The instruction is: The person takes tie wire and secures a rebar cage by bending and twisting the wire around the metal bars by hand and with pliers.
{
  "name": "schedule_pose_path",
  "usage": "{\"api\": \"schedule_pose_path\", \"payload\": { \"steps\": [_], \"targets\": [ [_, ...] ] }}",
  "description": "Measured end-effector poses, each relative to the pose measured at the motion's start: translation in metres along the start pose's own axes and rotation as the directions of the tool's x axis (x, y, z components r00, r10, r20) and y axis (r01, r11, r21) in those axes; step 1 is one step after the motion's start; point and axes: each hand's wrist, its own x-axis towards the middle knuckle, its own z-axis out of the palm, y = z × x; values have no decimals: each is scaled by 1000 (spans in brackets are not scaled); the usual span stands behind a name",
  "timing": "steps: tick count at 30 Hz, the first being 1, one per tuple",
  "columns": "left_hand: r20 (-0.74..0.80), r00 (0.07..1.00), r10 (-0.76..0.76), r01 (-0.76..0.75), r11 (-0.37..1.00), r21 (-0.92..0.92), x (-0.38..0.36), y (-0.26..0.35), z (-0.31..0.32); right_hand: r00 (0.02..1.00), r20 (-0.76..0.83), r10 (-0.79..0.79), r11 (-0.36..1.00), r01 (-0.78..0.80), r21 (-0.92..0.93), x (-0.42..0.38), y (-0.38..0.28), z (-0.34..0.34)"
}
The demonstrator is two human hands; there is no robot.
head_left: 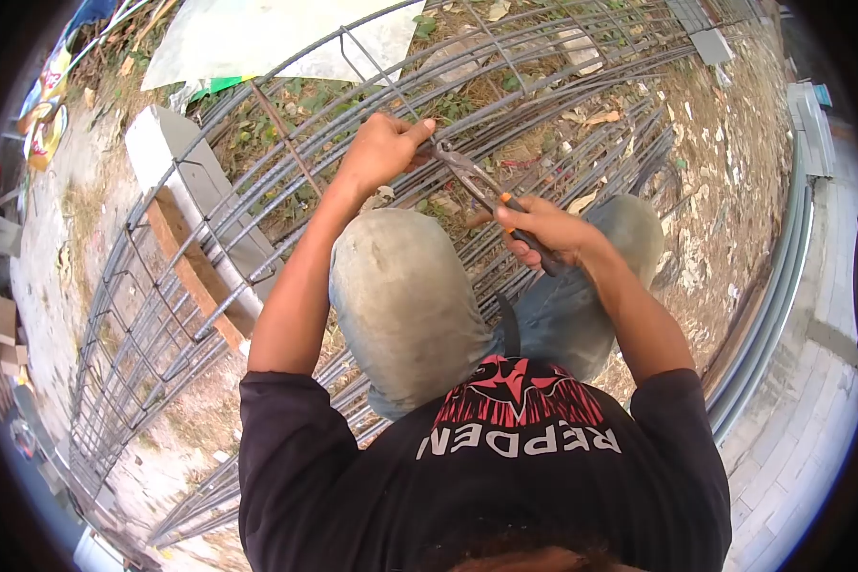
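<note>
In my right hand (548,232) is a pair of pincers (477,178) with black and orange handles. Their metal jaws meet a crossing of bars on the rebar cage (353,119), close to the fingertips of my left hand (383,154). The left fingers are closed at the cage's bars, thumb pointing right; what they grip is hidden. Long ribbed bars and thin square stirrups make up the cage, which curves across the view through the fisheye lens. My bent knees (405,276) are just below the hands.
A pale block (176,148) and a wooden plank (195,267) are under the cage on the left. More loose rebar (591,157) lies on the littered ground beneath. A white sheet (276,43) is at the top. Grey pipes (782,257) run along the right.
</note>
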Motion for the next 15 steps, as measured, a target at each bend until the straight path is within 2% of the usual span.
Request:
{"api": "schedule_pose_path", "payload": {
  "steps": [2, 3, 6, 10, 11, 14, 15],
  "targets": [
    [-1, 1000, -22, 22, 1000, -8, 1, 1, -3, 997, 40, -60, 997, 62, -43, 11, 14, 12],
    [13, 999, -32, 32, 999, -14, 0, 1, -2, 971, -181, -154, 982, 129, -141, 8, 15, 24],
    [20, 998, -56, 59, 987, -151, -5, 5, 2, 977, -139, -160, 970, 130, -204, -7, 12, 25],
    [60, 996, -59, 64, 994, -90, -8, 12, -1, 978, -28, -206, 938, 189, -292, -8, 0, 2],
    [71, 996, -51, 57, 996, -76, -7, 13, -2, 916, 381, -126, 958, 12, 288, 1, 12, -10],
    [61, 997, -47, 51, 996, -73, -9, 13, 1, 929, 364, 59, 989, -103, 104, 3, 33, -6],
    [50, 998, -34, 38, 997, -71, -12, 14, 2, 961, 235, 148, 987, -128, -98, 9, 42, -9]
  ]
}}
